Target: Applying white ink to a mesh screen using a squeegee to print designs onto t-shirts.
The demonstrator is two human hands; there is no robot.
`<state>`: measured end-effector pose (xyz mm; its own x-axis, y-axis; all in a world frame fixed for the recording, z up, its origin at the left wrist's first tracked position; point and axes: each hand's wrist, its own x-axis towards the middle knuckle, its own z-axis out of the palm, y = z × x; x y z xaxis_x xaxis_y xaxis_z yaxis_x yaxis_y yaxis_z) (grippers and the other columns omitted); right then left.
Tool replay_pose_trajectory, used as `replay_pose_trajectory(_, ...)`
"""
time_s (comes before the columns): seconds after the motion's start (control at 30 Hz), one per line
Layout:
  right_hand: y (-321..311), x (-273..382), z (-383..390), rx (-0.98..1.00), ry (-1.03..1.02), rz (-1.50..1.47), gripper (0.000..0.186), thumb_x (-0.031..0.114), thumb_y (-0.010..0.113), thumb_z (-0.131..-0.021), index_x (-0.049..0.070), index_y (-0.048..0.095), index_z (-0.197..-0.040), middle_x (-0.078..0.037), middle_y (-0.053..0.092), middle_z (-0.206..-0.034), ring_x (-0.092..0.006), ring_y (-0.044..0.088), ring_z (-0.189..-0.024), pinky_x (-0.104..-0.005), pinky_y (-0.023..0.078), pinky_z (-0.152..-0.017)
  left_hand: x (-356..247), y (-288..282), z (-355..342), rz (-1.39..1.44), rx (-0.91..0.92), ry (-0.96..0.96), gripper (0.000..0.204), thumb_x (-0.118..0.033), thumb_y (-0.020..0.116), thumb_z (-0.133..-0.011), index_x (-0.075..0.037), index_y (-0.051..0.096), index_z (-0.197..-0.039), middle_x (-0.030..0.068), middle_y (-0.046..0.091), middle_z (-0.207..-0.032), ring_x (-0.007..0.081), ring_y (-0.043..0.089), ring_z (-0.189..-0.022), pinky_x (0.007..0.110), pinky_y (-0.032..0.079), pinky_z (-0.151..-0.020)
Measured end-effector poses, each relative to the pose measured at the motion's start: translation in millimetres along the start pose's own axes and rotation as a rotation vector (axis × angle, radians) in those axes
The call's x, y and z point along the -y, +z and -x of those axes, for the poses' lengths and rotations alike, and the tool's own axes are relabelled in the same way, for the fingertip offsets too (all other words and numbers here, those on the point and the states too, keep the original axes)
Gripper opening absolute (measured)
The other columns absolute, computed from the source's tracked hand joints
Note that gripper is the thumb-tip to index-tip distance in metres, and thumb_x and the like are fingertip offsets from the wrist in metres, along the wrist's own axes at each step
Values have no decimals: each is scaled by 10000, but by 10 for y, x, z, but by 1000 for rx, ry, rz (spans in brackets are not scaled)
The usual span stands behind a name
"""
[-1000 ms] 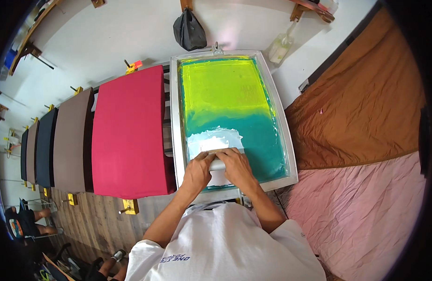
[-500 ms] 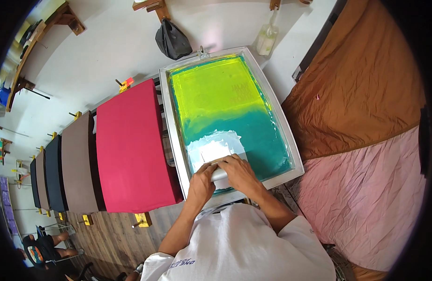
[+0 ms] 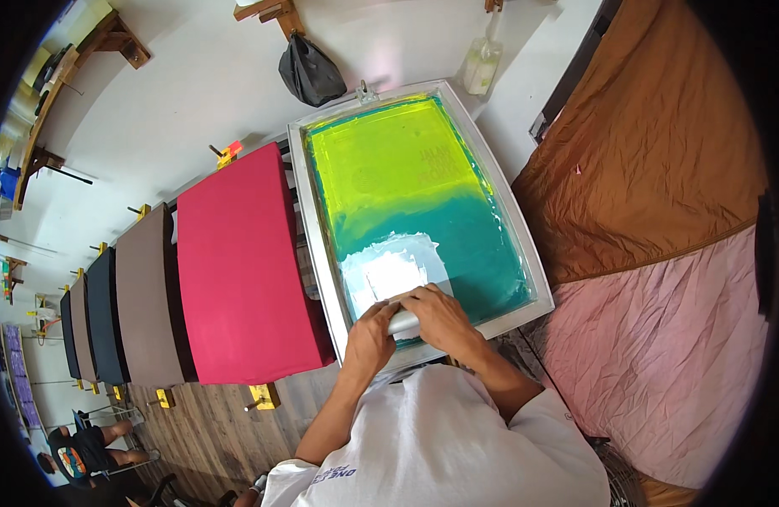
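A screen printing frame [image 3: 317, 220] with a pale rim lies in front of me, its mesh yellow-green at the far part and teal at the near part. White ink [image 3: 389, 269] is spread over the near left of the mesh. Both my hands grip a squeegee [image 3: 404, 322] at the near end of this ink. My left hand [image 3: 373, 338] is closed on its left part, my right hand [image 3: 438, 317] on its right part, the two almost touching. The squeegee's blade is mostly hidden beneath my fingers.
Left of the frame stands a row of cloth-covered boards, the nearest red [image 3: 246, 270], then a brown one [image 3: 146, 296]. Brown cloth [image 3: 651, 152] and pink cloth [image 3: 660, 363] hang at right. A black bag [image 3: 312, 72] hangs on the wall. Another person [image 3: 89, 452] is at lower left.
My hands and the squeegee have shifted slightly toward me and to the right in the picture. The grip stays the same, and the whole view has turned a little.
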<state>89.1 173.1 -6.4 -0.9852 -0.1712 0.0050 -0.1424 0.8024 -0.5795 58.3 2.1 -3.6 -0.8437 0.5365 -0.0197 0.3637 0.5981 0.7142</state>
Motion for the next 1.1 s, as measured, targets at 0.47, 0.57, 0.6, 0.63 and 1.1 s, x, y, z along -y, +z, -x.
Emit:
replay_pose_trajectory(0.47,152,13,162,-123,-26,56,218,19,587,-796,21,663,-1000,-130,618,-1059,-311,568,-1114,-421,532,-763,-11,61,111,5,32,-19,625,161,526,-618,15,619,-1218,263,595,-1261,429,603,-1119,424,508,-957)
replay_pose_trajectory(0.57,109,59,179,-121,13,141,215,27,599,-791,30,665,-995,-123,617,-1062,-297,571,-1116,-419,525,-752,-29,88,105,-6,-23,20,622,161,533,-610,24,621,-1210,267,596,-1258,429,599,-1128,426,501,-967)
replay_pose_trajectory(0.6,118,54,190,-85,34,126,273,3,587,-778,18,665,-1039,-133,616,-1086,-309,565,-1130,-429,525,-791,2,111,108,-21,-12,27,626,161,537,-605,27,619,-1211,267,597,-1256,432,598,-1129,425,497,-972)
replay_pose_trajectory(0.63,122,53,199,-48,54,112,331,-20,574,-765,7,665,-1082,-144,616,-1111,-320,560,-1143,-439,526,-830,23,122,113,-35,-2,34,630,161,540,-601,30,617,-1212,267,598,-1254,434,596,-1130,424,494,-978)
replay_pose_trajectory(1.1,103,120,285,3,61,86,344,-66,573,-750,20,656,-1072,-128,616,-1104,-319,559,-1125,-425,526,-799,-75,106,292,-146,91,-79,653,115,574,-660,-79,592,-1283,164,595,-1295,302,514,-1278,593,267,-1112)
